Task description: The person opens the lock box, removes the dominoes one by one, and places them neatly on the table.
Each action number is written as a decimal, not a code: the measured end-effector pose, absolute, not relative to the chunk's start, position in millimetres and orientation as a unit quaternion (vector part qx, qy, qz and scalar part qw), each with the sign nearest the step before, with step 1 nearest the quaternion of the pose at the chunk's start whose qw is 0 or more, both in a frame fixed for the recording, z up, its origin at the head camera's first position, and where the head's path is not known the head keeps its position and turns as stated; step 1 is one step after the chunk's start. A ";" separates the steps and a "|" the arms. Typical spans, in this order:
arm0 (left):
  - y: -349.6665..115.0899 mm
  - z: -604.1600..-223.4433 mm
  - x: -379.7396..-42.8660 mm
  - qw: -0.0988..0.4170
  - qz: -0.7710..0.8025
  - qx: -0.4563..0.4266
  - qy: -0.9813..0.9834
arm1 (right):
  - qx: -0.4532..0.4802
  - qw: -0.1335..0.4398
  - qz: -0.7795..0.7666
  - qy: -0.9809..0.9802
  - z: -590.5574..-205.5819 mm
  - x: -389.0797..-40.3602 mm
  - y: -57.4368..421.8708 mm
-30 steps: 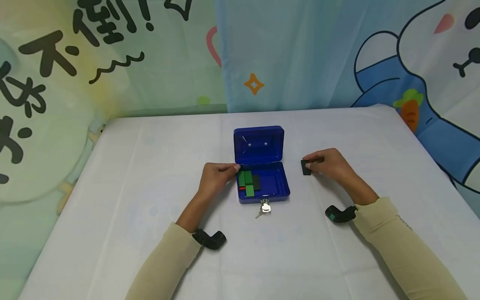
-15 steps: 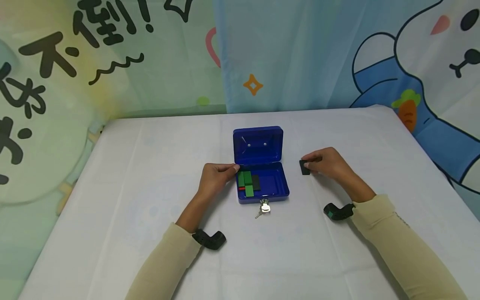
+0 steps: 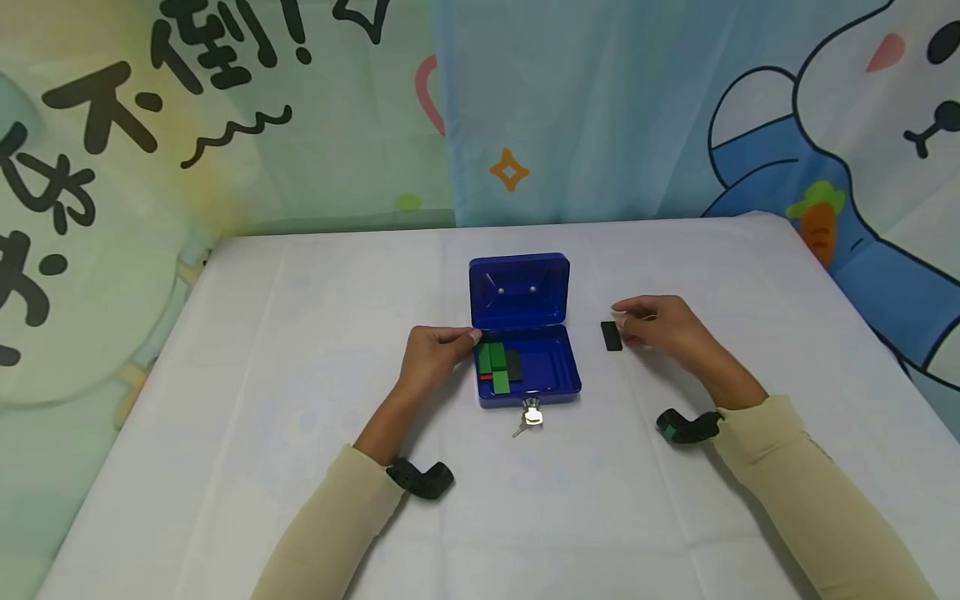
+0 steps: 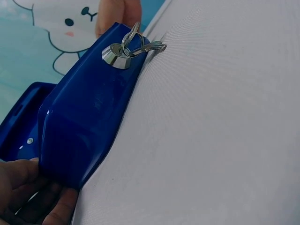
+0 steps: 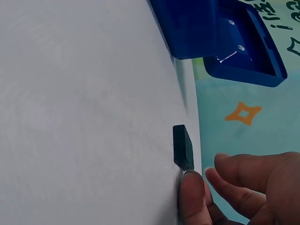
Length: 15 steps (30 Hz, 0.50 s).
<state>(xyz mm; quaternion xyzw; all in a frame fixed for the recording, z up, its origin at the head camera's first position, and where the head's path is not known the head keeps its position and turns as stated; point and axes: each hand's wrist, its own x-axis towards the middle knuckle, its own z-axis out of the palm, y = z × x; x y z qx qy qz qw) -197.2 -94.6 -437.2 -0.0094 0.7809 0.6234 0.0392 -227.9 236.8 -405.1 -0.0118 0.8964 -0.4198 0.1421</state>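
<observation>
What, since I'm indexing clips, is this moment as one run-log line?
left hand: grips open glossy blue rectangular box | right hand: fingers parted beside small dark rectangular block, contact unclear | inside box: green rectangular blocks

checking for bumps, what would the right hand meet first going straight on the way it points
The right hand would likely meet the small dark block; whether they touch now is unclear.
</observation>
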 end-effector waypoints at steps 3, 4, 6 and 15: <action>-93.9 -436.5 -197.6 0.043 0.624 -0.012 0.780 | -0.003 0.137 -0.418 0.898 -401.4 -225.3 238.0; -93.7 -436.0 -197.6 0.044 0.623 -0.012 0.781 | -0.001 0.134 -0.419 0.898 -400.5 -224.6 238.5; -93.6 -435.2 -197.3 0.045 0.622 -0.013 0.782 | 0.001 0.127 -0.423 0.897 -398.5 -223.1 238.9; -93.9 -435.7 -196.5 0.041 0.619 -0.011 0.784 | -0.025 0.125 -0.476 0.870 -389.9 -219.1 234.0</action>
